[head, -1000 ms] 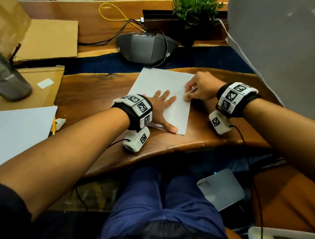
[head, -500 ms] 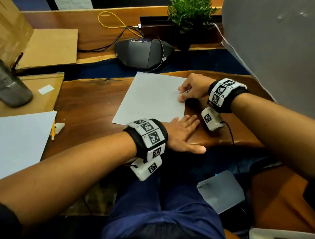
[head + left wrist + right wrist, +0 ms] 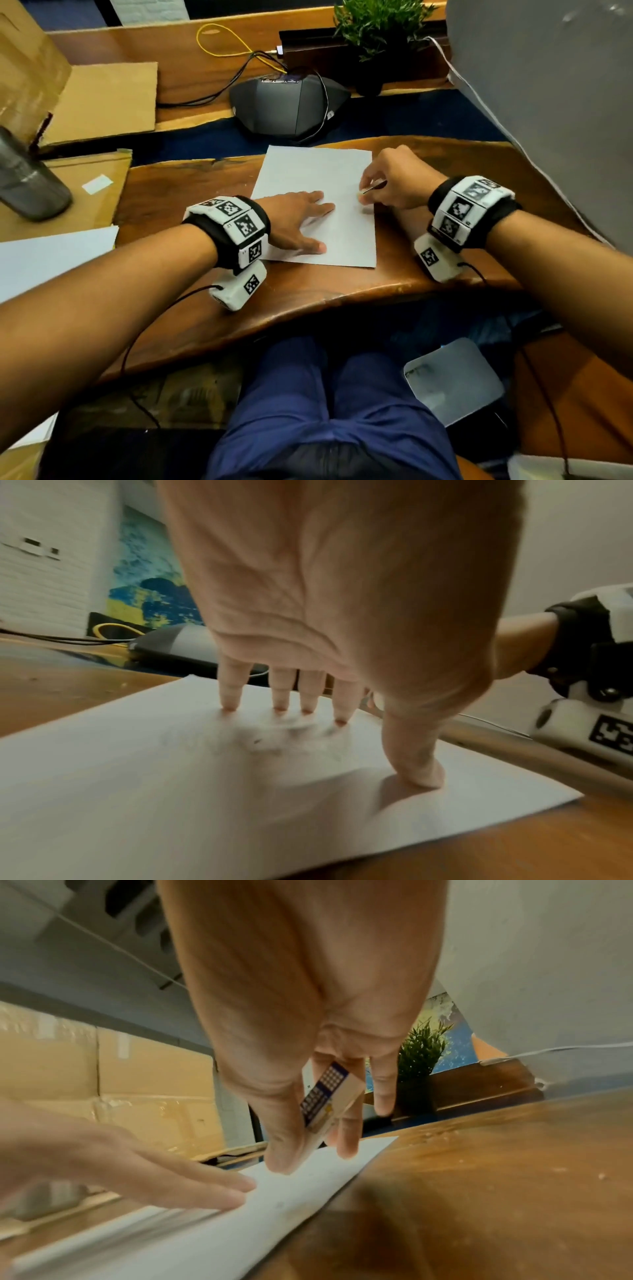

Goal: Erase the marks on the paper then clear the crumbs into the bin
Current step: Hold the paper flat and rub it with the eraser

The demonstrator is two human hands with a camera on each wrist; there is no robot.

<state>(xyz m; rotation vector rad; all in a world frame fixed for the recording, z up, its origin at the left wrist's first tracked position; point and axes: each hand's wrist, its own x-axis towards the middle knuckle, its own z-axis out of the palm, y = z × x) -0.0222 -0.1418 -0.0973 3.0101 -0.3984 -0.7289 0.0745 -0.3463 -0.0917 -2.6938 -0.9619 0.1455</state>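
A white sheet of paper [image 3: 308, 171] lies on the wooden desk [image 3: 191, 192]. My left hand [image 3: 301, 219] lies flat on the sheet with straight fingers, pressing it down. Under those fingers [image 3: 281, 693] the paper [image 3: 137, 777] shows faint grey smudges. My right hand [image 3: 387, 185] is at the sheet's right edge and pinches an eraser [image 3: 329, 1099] in a blue and white sleeve between thumb and fingers. The eraser's lower end is just above the paper [image 3: 308, 1177]. Pale crumbs [image 3: 441, 1133] lie on the wood to the right.
A grey conference phone [image 3: 291, 102] with cables sits behind the paper, a potted plant [image 3: 376, 31] further back. Cardboard [image 3: 102, 99] and a grey bottle [image 3: 24, 185] are at the left, another white sheet [image 3: 51, 253] beside them. A grey lidded bin [image 3: 452, 380] stands below the desk edge.
My left hand slid off the paper to the desk's front edge, then came back onto the sheet. The paper now lies straighter. My right hand stayed at the right edge with the eraser.
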